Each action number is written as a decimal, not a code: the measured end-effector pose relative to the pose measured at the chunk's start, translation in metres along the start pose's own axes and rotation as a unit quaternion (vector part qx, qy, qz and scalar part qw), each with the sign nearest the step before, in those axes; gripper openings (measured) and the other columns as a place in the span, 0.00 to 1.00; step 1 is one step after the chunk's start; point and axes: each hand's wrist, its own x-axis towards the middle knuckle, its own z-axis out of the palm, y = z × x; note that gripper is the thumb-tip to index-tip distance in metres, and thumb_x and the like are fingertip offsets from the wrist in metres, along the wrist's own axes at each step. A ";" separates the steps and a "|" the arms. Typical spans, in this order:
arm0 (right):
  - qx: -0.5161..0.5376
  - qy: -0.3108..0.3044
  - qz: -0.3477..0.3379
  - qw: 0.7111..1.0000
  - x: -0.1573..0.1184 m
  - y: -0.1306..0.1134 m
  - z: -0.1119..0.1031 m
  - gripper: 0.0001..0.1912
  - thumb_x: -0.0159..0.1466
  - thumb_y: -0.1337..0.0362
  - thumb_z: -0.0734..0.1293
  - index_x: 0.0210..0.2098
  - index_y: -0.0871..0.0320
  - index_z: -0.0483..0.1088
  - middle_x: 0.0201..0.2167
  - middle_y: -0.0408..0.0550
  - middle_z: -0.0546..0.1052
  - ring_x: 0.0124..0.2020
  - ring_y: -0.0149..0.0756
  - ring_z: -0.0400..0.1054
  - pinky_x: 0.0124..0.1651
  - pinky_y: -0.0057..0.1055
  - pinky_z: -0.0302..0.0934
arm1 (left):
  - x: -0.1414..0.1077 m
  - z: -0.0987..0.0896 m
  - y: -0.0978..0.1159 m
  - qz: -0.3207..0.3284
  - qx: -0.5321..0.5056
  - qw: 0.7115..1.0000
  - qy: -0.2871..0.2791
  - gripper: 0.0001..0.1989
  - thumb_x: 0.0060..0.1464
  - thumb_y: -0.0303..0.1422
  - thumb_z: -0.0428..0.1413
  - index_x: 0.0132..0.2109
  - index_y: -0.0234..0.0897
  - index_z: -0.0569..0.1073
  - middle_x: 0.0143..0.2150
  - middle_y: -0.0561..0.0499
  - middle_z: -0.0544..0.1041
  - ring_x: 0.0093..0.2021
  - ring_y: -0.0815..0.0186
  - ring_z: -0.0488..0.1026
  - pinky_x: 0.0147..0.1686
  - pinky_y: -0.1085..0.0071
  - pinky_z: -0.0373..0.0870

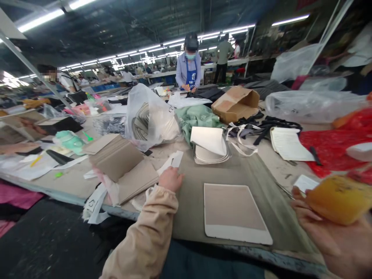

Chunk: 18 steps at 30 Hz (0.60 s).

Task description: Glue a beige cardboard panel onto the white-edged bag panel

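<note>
My left hand (pixel 171 179), in a tan sleeve, reaches over the table with fingers curled at a white strip (pixel 175 159). Its fingertips are partly hidden. Beside it on the left lies a pile of flat grey-brown panels (pixel 142 179). At the right edge my right hand (pixel 322 232) holds a yellow translucent plastic bottle (pixel 338 198), tipped on its side. Between my hands a single beige panel (pixel 232 207) with a white border lies flat near the table's front edge. Behind it sits a stack of pale panels (pixel 210 149), the top one curled.
A taller brown panel stack (pixel 116 157) and a clear bag of grey pieces (pixel 157 120) stand to the left. Farther back are green cloth (pixel 199 118) and a cardboard box (pixel 235 104). Right are a notepad (pixel 289 143) and red plastic (pixel 328 143). A person (pixel 188 68) works opposite.
</note>
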 end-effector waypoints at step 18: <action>-0.220 -0.098 -0.156 0.958 0.080 0.005 -0.021 0.22 0.49 0.49 0.71 0.38 0.55 0.68 0.41 0.48 0.75 0.44 0.42 0.71 0.43 0.41 0.69 | 0.033 -0.002 -0.018 -0.113 -0.035 0.993 -0.011 0.18 0.55 0.41 0.44 0.40 0.37 0.74 0.38 0.42 0.77 0.38 0.52 0.73 0.31 0.65 0.64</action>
